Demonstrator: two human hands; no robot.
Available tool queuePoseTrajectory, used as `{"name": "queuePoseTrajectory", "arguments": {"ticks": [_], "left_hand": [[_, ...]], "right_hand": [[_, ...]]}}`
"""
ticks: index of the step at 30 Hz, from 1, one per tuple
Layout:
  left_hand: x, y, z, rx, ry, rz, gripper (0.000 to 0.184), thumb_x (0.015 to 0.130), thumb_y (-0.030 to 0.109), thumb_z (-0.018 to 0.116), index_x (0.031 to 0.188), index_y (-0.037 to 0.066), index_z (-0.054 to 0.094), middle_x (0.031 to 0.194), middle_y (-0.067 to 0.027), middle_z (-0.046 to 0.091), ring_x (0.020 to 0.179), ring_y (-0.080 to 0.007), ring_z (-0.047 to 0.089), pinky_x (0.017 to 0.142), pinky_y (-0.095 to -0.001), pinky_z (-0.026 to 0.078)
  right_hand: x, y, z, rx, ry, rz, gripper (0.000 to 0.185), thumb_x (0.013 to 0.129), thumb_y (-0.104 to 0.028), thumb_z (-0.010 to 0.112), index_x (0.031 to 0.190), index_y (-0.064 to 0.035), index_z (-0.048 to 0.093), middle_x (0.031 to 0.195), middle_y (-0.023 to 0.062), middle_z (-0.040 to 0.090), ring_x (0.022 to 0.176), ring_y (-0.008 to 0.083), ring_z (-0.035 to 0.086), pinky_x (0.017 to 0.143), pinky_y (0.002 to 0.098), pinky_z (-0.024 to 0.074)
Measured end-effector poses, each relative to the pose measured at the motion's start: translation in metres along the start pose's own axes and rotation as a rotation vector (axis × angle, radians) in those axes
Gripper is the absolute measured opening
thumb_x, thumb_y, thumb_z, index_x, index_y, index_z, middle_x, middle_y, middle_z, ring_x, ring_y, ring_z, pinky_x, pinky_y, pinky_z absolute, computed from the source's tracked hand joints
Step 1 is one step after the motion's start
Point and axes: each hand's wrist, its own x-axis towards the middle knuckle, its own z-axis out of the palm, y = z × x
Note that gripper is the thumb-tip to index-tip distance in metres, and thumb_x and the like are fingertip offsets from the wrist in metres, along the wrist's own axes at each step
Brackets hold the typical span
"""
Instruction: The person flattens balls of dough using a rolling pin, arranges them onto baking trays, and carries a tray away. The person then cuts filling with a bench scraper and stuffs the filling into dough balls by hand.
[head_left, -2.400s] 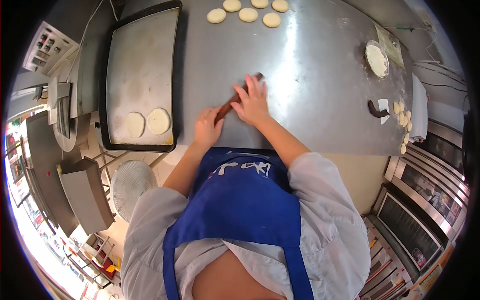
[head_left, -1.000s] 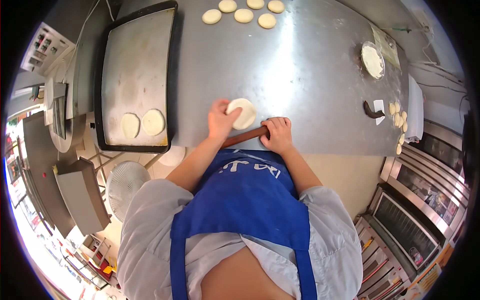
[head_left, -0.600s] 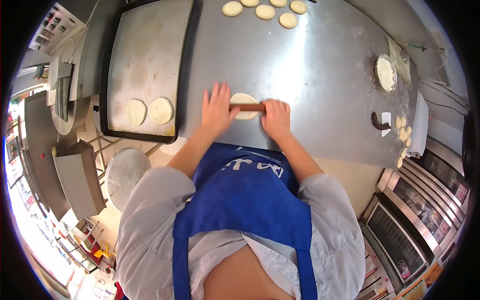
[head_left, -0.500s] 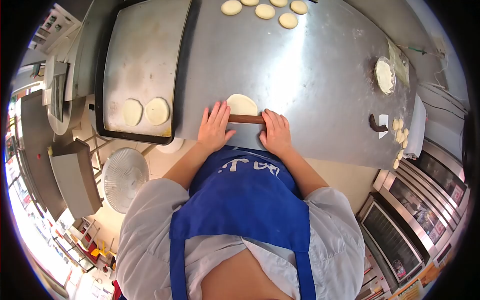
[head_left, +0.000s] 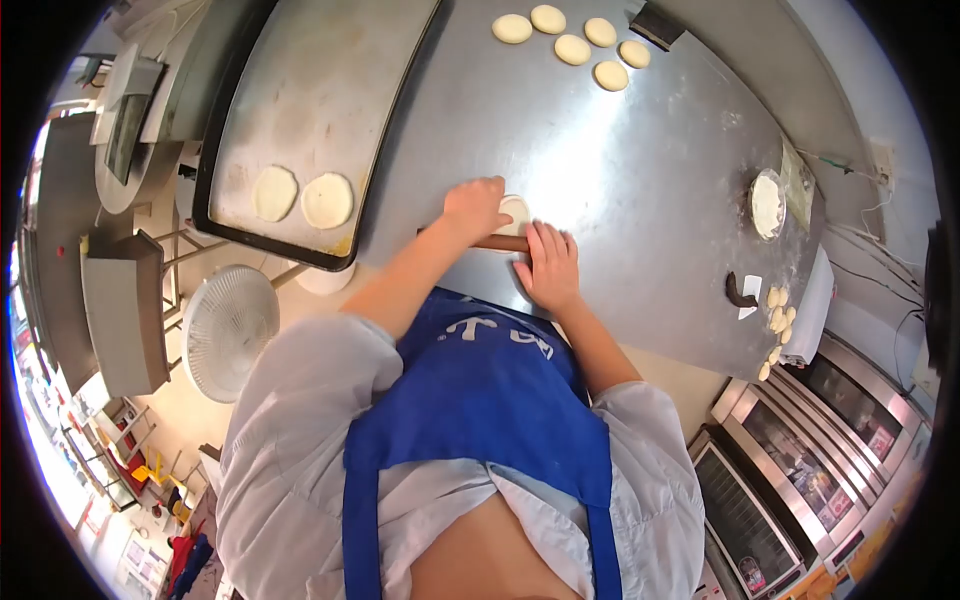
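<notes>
A flat dough disc [head_left: 514, 214] lies on the steel table in front of me, partly hidden by my left hand [head_left: 475, 208], whose closed fingers are at the disc's left edge. A brown rolling pin [head_left: 500, 242] lies across the near side of the disc. Its left part passes under my left wrist. At the pin's right end, my right hand [head_left: 550, 262] rests with the fingers closed round or over it. Two flattened discs, one on the left [head_left: 275, 193] and one on the right [head_left: 327, 201], lie on the baking tray [head_left: 352, 240].
Several round dough pieces [head_left: 572, 49] sit at the table's far side, near a dark block [head_left: 657, 25]. On the right are a bowl of white flour [head_left: 767, 205], a dark curved object [head_left: 740, 291] beside a white scraper [head_left: 750, 297], and several small dough pieces [head_left: 778, 318].
My left hand has left the rolling pin's left end and moved forward onto the dough disc, its fingers closing. My right hand stays at the pin. The whole view has turned and shifted.
</notes>
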Motion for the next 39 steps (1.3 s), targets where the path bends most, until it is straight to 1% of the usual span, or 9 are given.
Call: {"name": "queuePoseTrajectory", "arguments": {"ticks": [3,6,11,16,18,22,28,34,39], "left_hand": [[0.02,-0.021,0.008,0.153,0.112,0.339,0.022,0.077,0.027,0.077,0.088,0.009,0.071,0.094,-0.0087,0.07,0.093,-0.0291,0.068,0.079,-0.0407,0.057],[0.004,-0.03,0.027,-0.187,0.28,0.64,0.026,0.075,0.026,0.079,0.092,0.008,0.071,0.096,-0.0091,0.072,0.089,-0.0337,0.069,0.081,-0.0413,0.056],[-0.08,-0.053,0.008,-1.004,0.304,0.236,0.019,0.083,0.008,0.075,0.096,0.004,0.062,0.098,-0.0082,0.075,0.081,-0.0148,0.068,0.075,-0.0311,0.057],[-0.099,-0.178,-0.029,-1.659,0.787,-0.021,0.016,0.09,0.013,0.068,0.099,0.007,0.056,0.1,-0.003,0.063,0.086,-0.0151,0.061,0.076,-0.0347,0.055],[-0.098,-0.232,-0.071,-1.852,1.037,-0.128,0.018,0.093,0.015,0.064,0.107,0.006,0.056,0.111,-0.0105,0.064,0.105,-0.0221,0.064,0.089,-0.0408,0.057],[-0.103,-0.365,-0.12,-2.185,0.71,-0.231,0.041,0.097,0.025,0.061,0.129,0.0,0.055,0.127,-0.0145,0.063,0.118,-0.0296,0.061,0.099,-0.0471,0.052],[-0.118,-0.415,-0.144,-1.666,0.73,-0.648,0.042,0.097,0.026,0.065,0.126,-0.003,0.059,0.125,-0.0139,0.065,0.112,-0.027,0.064,0.097,-0.041,0.051],[-0.106,-0.436,-0.112,-1.235,0.956,-0.567,0.039,0.09,0.027,0.07,0.117,-0.003,0.067,0.106,-0.0116,0.072,0.098,-0.0239,0.069,0.085,-0.0364,0.053],[-0.11,-0.416,-0.114,-0.486,0.986,-0.67,0.035,0.087,0.03,0.069,0.116,0.01,0.071,0.098,-0.0137,0.073,0.093,-0.0325,0.068,0.087,-0.0421,0.052]], "right_hand": [[-0.016,0.002,0.002,-0.036,0.012,0.08,0.047,0.076,-0.028,0.07,0.118,-0.0107,0.058,0.117,0.0097,0.06,0.114,0.0293,0.053,0.1,0.0494,0.0363],[-0.007,0.006,-0.009,-0.051,0.03,0.103,0.03,0.072,-0.024,0.068,0.098,-0.0124,0.061,0.1,0.0073,0.062,0.1,0.0289,0.055,0.093,0.0457,0.0381],[-0.003,0.008,-0.012,-0.057,0.045,0.037,0.024,0.071,-0.023,0.066,0.093,-0.0139,0.061,0.095,0.0075,0.062,0.095,0.0296,0.057,0.091,0.0448,0.0385],[-0.002,0.013,-0.004,-0.17,0.034,0.073,0.026,0.07,-0.024,0.066,0.093,-0.0135,0.061,0.095,0.0074,0.062,0.096,0.0304,0.057,0.089,0.0453,0.0397],[-0.006,0.013,-0.002,-0.234,0.018,0.124,0.025,0.071,-0.025,0.065,0.093,-0.0135,0.061,0.095,0.0074,0.062,0.096,0.0308,0.057,0.089,0.0455,0.04],[-0.008,0.008,0.005,-0.248,0.015,0.246,0.03,0.071,-0.026,0.066,0.097,-0.012,0.062,0.098,0.0084,0.062,0.098,0.0325,0.057,0.093,0.0465,0.0395],[-0.008,-0.011,0.004,-0.313,-0.034,0.461,0.032,0.075,-0.028,0.066,0.102,-0.0106,0.063,0.102,0.0097,0.063,0.102,0.0329,0.057,0.093,0.0472,0.0413],[-0.008,-0.013,0.004,-0.28,-0.028,0.469,0.032,0.075,-0.024,0.067,0.103,-0.0082,0.062,0.103,0.0119,0.062,0.102,0.035,0.056,0.093,0.0474,0.0433],[-0.006,0.001,0.002,-0.111,-0.018,0.345,0.036,0.074,-0.022,0.07,0.104,-0.0062,0.06,0.108,0.0143,0.06,0.107,0.0363,0.054,0.098,0.0493,0.0415]]}}
